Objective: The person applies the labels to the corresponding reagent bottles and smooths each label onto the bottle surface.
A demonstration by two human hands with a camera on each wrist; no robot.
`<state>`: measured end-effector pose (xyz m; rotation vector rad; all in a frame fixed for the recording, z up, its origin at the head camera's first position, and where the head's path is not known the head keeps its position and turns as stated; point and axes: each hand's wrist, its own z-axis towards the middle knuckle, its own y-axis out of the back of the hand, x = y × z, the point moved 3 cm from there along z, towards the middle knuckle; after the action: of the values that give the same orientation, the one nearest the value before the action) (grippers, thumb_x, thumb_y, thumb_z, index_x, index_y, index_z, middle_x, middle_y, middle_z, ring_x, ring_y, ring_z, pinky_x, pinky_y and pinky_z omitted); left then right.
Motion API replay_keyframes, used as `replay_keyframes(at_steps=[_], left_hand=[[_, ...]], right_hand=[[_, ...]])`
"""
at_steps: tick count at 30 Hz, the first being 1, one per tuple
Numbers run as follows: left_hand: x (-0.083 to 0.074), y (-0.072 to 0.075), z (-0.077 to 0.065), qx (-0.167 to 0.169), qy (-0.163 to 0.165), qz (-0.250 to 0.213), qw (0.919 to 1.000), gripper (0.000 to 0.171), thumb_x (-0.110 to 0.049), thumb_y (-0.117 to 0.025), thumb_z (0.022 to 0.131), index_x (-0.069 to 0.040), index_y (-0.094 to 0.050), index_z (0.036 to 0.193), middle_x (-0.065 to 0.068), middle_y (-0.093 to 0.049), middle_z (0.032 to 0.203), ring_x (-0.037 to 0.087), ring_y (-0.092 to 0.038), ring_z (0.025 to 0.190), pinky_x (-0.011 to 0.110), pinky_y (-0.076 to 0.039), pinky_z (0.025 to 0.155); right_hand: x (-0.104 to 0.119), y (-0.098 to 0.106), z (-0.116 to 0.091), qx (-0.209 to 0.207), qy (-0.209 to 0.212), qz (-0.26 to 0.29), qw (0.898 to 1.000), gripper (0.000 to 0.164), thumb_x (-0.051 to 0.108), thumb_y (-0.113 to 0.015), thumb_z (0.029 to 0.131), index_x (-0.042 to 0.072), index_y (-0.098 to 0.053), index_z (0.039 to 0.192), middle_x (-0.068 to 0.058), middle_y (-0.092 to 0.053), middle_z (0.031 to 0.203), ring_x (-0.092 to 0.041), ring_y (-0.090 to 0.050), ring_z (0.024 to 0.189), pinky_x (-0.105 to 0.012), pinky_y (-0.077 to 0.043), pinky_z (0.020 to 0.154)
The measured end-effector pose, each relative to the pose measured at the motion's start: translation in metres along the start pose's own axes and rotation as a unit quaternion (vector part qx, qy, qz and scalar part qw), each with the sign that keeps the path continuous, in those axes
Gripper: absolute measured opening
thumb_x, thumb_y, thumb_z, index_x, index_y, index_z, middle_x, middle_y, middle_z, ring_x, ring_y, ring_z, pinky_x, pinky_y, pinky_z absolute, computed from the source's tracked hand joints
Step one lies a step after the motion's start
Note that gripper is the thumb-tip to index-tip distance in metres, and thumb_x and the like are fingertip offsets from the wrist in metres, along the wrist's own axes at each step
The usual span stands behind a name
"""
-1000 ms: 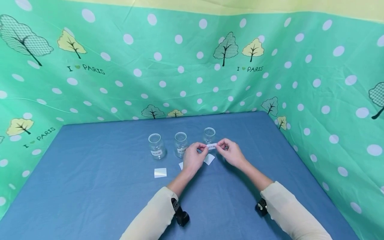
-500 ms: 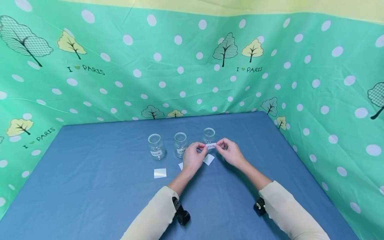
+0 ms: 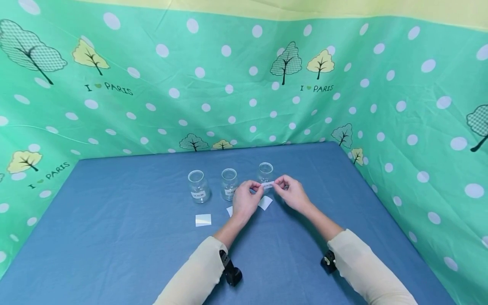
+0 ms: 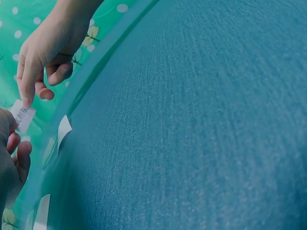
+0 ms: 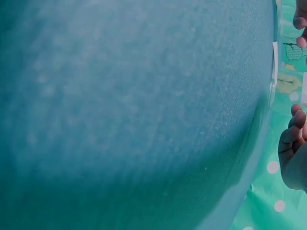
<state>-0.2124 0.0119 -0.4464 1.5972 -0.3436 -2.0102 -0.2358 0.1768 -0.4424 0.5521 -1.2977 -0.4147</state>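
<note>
In the head view, a small white label (image 3: 268,185) with printed dark characters is stretched between both hands. My left hand (image 3: 247,200) pinches its left end between thumb and fingertips. The right end is pinched by my right hand (image 3: 294,194). Just behind the label stands a clear glass jar (image 3: 265,170), open at the top; whether the label touches its glass I cannot tell. In the left wrist view the label (image 4: 23,116) shows its print between the two hands. The right wrist view catches only part of the label (image 5: 304,88) at its edge.
To the left stand a middle glass jar (image 3: 229,180) and a left glass jar (image 3: 198,184), each bearing a white label. Pieces of white paper lie in front: one at left (image 3: 203,220), one at right (image 3: 265,202), another partly behind the left hand. A green curtain (image 3: 244,93) rises behind the blue-covered table (image 3: 126,237).
Both hands keep their pinch on the label, which sits very slightly nearer the right jar. The right forearm has shifted a little to the left.
</note>
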Motion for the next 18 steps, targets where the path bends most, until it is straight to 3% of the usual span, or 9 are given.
replay_keyframes(at_steps=[18], left_hand=[[0.0008, 0.0004, 0.0005, -0.012, -0.011, -0.009, 0.9998, 0.010, -0.025, -0.068, 0.083, -0.015, -0.069, 0.083, -0.002, -0.066, 0.077, 0.013, -0.061, 0.071, 0.027, -0.047, 0.065]], right_hand=[[0.0022, -0.0002, 0.0013, 0.002, -0.008, 0.005, 1.000, 0.012, 0.017, -0.063, 0.089, 0.005, -0.062, 0.093, -0.007, -0.060, 0.072, -0.009, -0.050, 0.055, -0.022, -0.042, 0.050]])
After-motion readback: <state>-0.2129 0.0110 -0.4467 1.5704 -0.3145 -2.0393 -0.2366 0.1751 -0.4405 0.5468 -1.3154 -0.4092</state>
